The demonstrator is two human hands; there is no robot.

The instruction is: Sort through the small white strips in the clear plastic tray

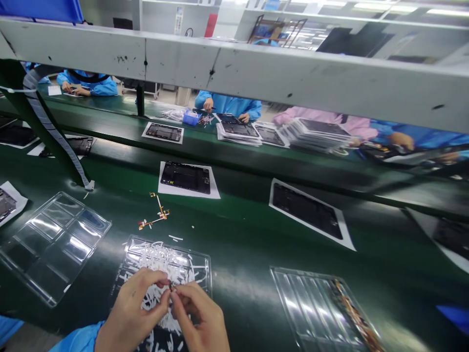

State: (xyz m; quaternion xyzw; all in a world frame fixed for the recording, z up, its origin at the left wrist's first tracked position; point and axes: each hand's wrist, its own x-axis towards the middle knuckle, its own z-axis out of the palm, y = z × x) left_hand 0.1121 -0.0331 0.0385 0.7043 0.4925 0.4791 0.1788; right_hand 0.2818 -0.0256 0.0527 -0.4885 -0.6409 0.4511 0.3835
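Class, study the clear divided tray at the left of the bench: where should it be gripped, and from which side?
Probably by the rim at the near corner of the clear divided tray, coming from the person's side with the left hand once free. It lies flat, so its thin outer edge offers the likeliest pinch, and that corner points toward the person.

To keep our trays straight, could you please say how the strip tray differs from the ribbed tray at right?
The strip tray holds heaped white strips; the ribbed tray holds orange-brown parts along one side. The left hand and right hand are over the strip tray; the ribbed tray lies apart from both. Both trays are transparent, on the green bench.
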